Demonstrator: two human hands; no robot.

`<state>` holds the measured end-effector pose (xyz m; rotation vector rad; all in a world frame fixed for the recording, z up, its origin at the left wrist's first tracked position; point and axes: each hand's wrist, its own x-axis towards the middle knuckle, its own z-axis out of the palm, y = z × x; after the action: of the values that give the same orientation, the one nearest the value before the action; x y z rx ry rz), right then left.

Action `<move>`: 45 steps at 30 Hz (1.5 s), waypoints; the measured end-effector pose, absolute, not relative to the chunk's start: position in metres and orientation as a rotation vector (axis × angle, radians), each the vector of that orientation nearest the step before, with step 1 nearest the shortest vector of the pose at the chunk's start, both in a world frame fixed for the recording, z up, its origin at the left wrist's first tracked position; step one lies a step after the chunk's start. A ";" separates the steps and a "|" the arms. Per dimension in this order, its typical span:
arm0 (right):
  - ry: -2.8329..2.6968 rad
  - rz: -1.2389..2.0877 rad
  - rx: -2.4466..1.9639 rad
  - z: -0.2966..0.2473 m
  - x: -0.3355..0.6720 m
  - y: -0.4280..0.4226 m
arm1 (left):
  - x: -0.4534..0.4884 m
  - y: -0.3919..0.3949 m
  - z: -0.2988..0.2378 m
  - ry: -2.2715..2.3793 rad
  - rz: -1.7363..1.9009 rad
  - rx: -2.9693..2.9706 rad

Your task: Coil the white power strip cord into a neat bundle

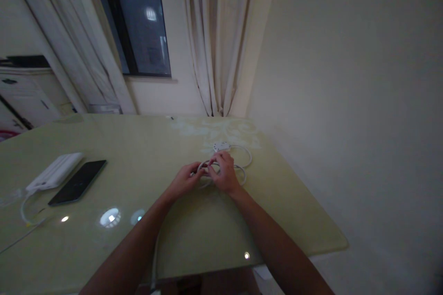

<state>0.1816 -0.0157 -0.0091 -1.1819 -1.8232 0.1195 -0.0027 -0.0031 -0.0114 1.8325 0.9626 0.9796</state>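
Observation:
Both hands are together over the table, fingers closed around a white cable (pixel 244 173) that is bent into loops. My left hand (pixel 187 178) pinches the left side of the loops. Close beside it, my right hand (pixel 223 173) grips the top of the same loops, its fingers bent. Just beyond the right hand lies a small white power strip (pixel 221 146), with a loop of cable running from its right end. Another length of the cable passes under my left forearm toward the table's front edge. My fingers hide part of the coil.
On the left of the pale green table (pixel 138 147) lie a white power bank (pixel 57 170) with a cord and a black phone (pixel 79 182). A wall (pixel 346 101) borders the table on the right. Curtains (pixel 219 37) hang behind it.

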 end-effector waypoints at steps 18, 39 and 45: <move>-1.212 0.214 -1.148 0.004 0.219 0.004 | -0.046 0.000 0.011 1.136 0.850 1.605; -1.886 -0.287 -0.990 0.006 0.190 -0.037 | -0.016 -0.001 -0.009 1.316 1.131 1.768; -2.168 -0.101 -0.999 0.000 0.159 -0.035 | -0.014 -0.011 -0.006 1.285 1.079 1.934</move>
<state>0.1593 -0.0350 0.0004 -0.9995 -2.1684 -0.1006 -0.0137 -0.0111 -0.0060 1.9343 1.2849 1.0787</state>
